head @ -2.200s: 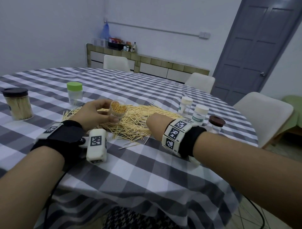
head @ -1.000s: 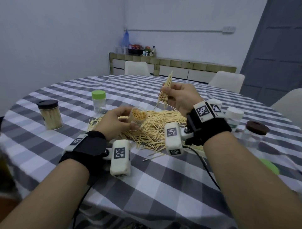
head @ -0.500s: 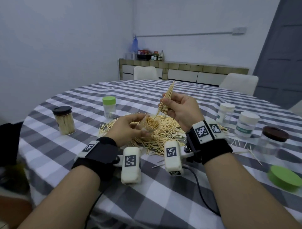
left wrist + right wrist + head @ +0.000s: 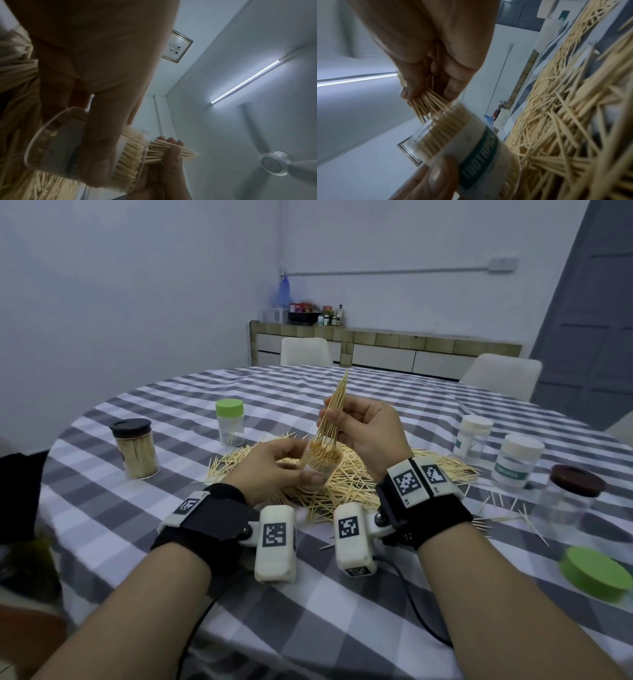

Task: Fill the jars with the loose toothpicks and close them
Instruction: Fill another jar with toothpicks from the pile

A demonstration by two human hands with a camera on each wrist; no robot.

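My left hand (image 4: 274, 470) grips a small clear jar (image 4: 320, 465) with a TOOTHPICK label (image 4: 479, 152), tilted and nearly full of toothpicks. Just above its mouth my right hand (image 4: 363, 433) pinches a bundle of toothpicks (image 4: 334, 412), whose lower tips touch the jar's opening. In the left wrist view the bundle (image 4: 164, 151) meets the jar's mouth (image 4: 137, 152). Under both hands a heap of loose toothpicks (image 4: 359, 481) lies on the checked tablecloth (image 4: 171, 529).
On the left stand a full jar with a black lid (image 4: 135, 448) and a green-lidded jar (image 4: 230, 422). At the right are two white-lidded jars (image 4: 474, 434) (image 4: 519, 460), a brown-lidded jar (image 4: 570, 501) and a loose green lid (image 4: 597, 571).
My right hand picked a bundle of toothpicks out of the heap, lifted it, then lowered it until its tips reached the jar's mouth. The left hand kept holding the jar.
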